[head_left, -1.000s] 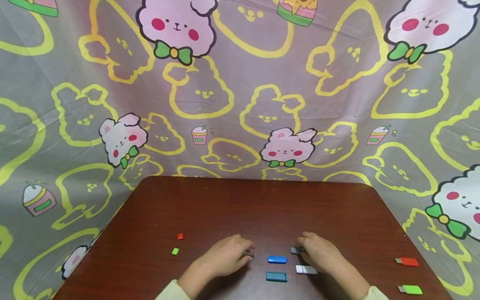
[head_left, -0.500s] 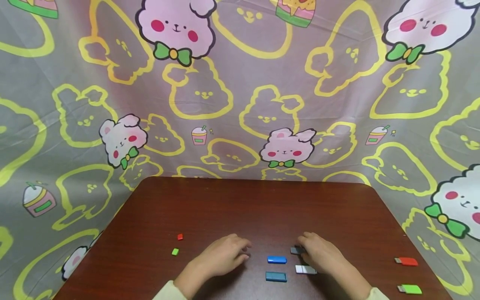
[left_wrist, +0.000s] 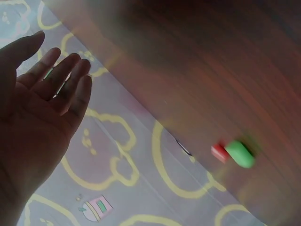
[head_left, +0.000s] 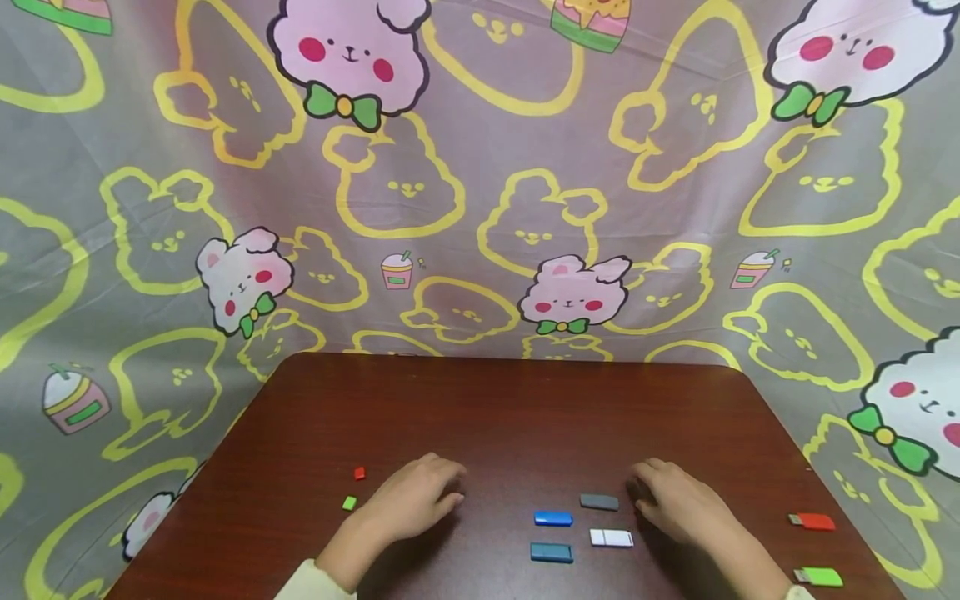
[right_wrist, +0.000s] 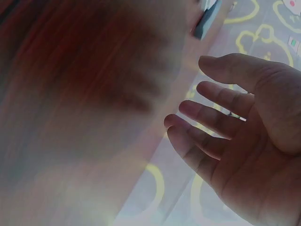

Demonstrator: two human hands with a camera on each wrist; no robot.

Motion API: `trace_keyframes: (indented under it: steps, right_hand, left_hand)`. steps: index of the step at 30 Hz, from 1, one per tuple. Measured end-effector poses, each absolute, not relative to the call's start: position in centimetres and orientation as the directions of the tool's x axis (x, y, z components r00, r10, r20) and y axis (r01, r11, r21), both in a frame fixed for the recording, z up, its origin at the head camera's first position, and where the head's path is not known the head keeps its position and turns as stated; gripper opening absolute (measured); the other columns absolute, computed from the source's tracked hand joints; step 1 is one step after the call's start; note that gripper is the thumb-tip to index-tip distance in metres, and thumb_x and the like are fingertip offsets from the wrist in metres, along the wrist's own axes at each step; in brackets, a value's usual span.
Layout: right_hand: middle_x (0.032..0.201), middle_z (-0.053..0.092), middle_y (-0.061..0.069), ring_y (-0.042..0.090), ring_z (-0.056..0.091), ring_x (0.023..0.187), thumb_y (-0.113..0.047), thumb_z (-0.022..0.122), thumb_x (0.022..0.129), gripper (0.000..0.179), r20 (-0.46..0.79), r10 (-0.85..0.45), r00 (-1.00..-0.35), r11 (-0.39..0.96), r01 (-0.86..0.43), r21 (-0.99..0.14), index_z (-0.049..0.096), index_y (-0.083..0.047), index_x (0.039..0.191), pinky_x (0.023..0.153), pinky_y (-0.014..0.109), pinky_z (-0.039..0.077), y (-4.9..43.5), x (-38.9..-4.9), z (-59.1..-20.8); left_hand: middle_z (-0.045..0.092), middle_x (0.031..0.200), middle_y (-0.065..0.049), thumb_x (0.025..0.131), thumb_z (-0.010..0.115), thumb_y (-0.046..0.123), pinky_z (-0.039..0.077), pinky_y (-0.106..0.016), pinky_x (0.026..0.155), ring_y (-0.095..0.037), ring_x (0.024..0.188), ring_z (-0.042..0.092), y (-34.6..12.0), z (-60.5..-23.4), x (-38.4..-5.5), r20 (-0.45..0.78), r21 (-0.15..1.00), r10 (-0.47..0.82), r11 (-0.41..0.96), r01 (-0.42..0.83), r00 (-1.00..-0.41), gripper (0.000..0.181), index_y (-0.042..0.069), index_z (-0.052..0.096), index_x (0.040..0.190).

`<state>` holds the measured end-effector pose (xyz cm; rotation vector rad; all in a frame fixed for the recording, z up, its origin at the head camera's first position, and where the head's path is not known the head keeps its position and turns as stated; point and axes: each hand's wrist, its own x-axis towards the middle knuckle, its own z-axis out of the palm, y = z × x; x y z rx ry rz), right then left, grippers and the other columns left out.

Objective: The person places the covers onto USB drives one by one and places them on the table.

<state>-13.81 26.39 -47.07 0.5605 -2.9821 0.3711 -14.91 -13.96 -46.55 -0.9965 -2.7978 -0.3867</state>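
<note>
Two bare hands hover over the table, holding nothing, their fingers loosely bent. Between them lie several capped USB sticks: a blue one (head_left: 553, 518), a teal one (head_left: 551, 552), a grey one (head_left: 599, 502) and a white one (head_left: 611, 538). My left hand (head_left: 412, 500) is nearest a small green cap (head_left: 349, 503) and a red cap (head_left: 359, 473) on its left. Beside the grey and white sticks, apart from both, is my right hand (head_left: 678, 504). Each wrist view shows a bare palm, the left hand (left_wrist: 44, 113) and the right hand (right_wrist: 254, 141).
At the table's right side lie a red USB stick (head_left: 813, 522) and a green USB stick (head_left: 821, 577), metal plugs exposed and pointing left. A patterned cloth (head_left: 465, 183) hangs around the back and sides of the brown table (head_left: 495, 417).
Both hands have drawn apart, the left to the left and the right to the right. The grey stick, partly covered by the right hand before, is now fully visible in the same place.
</note>
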Motion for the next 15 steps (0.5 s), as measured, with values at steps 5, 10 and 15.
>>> trace_keyframes:
  steps: [5, 10, 15]
  right_hand:
    - [0.117, 0.067, 0.012, 0.036, 0.064, 0.110, -0.011, 0.081, 0.078, 0.043, 0.149, -0.328, -0.933, 0.906, -0.355, -0.229, 0.067, -0.004, 0.118, 0.089, 0.054, 0.053, 28.2, -13.6, -47.0]
    - [0.116, 0.067, 0.013, 0.038, 0.064, 0.109, -0.012, 0.082, 0.077, 0.046, 0.152, -0.305, -0.940, 0.916, -0.333, -0.225, 0.066, -0.002, 0.119, 0.089, 0.056, 0.052, 29.6, -13.3, -46.9]
    - [0.115, 0.067, 0.014, 0.038, 0.063, 0.109, -0.012, 0.082, 0.077, 0.045, 0.135, -0.295, -0.946, 0.920, -0.319, -0.226, 0.066, -0.002, 0.118, 0.090, 0.056, 0.052, 30.1, -13.2, -47.0]
  left_hand:
    - [0.069, 0.125, -0.011, 0.093, 0.073, 0.020, 0.052, -0.045, 0.096, -0.026, 0.114, 0.065, -15.5, -46.4, -14.9, 0.220, 0.200, 0.561, 0.775, 0.600, -0.798, 0.031, 0.007, 0.068, 0.120]
    - [0.067, 0.129, -0.014, 0.092, 0.073, 0.017, 0.050, -0.049, 0.099, -0.030, 0.119, 0.063, -16.8, -46.4, -14.8, 0.210, 0.215, 0.524, 0.798, 0.562, -0.825, 0.032, 0.007, 0.068, 0.122]
    - [0.066, 0.131, -0.012, 0.092, 0.073, 0.015, 0.048, -0.051, 0.101, -0.030, 0.122, 0.061, -17.8, -46.6, -14.8, 0.180, 0.245, 0.488, 0.819, 0.520, -0.854, 0.033, 0.007, 0.068, 0.124]
